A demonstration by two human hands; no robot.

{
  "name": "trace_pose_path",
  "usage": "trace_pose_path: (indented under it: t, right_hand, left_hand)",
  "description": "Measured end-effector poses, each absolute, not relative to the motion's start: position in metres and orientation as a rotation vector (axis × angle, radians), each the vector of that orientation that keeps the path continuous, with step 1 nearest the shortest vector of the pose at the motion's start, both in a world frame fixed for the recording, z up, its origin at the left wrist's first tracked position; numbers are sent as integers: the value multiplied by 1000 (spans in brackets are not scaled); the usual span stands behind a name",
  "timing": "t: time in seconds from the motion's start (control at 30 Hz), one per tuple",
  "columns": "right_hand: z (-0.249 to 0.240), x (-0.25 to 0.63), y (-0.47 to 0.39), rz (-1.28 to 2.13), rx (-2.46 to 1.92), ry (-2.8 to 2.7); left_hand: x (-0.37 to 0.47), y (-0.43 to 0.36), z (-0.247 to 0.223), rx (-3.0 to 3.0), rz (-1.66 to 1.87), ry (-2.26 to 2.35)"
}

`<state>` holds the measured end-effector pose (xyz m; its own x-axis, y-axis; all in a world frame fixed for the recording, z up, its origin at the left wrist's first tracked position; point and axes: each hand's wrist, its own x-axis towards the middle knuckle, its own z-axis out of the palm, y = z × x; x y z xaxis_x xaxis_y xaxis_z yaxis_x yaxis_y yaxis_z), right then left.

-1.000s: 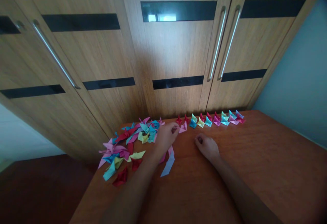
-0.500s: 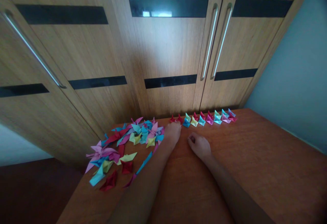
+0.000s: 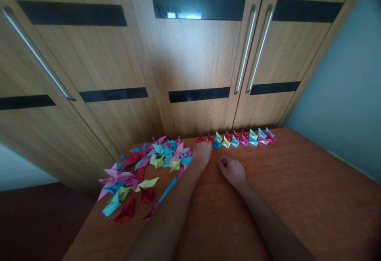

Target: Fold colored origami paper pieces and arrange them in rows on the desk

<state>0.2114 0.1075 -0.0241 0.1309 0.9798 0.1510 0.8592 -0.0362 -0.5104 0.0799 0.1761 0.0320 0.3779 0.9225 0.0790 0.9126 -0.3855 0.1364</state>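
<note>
My left hand (image 3: 203, 152) is closed at the left end of a double row of small folded-paper boats, right by a red paper boat (image 3: 209, 138). Its fingertips are hidden behind the hand, so what it grips I cannot make out. My right hand (image 3: 233, 169) rests on the table, fingers curled in, just in front of the row; no object shows in it. Nearest to it stand a blue paper boat (image 3: 217, 143) and a yellow paper boat (image 3: 226, 142). Left of my left arm lies a loose pile of origami pieces, with a pink paper crane (image 3: 179, 151) among them.
The brown wooden table (image 3: 297, 197) backs onto a wooden wardrobe (image 3: 190, 54) with metal handles (image 3: 246, 50). More folded pieces lie at the left, including a red one (image 3: 125, 211) near the table's left edge. A pale wall (image 3: 342, 94) borders the right side.
Both hands stay almost where they were, the left still at the row's left end. The view has shifted very slightly; the paper pieces look unchanged.
</note>
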Motion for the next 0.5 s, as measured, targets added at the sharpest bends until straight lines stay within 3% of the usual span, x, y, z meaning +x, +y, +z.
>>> trace_pose_path:
  t: [0.27, 0.5]
  right_hand:
    - [-24, 210, 106, 304, -1941, -1773]
    - [-21, 210, 104, 338, -1876, -1833]
  left_hand:
    - [67, 148, 50, 2582, 340, 1636]
    - [-35, 95, 60, 2505, 479, 1713]
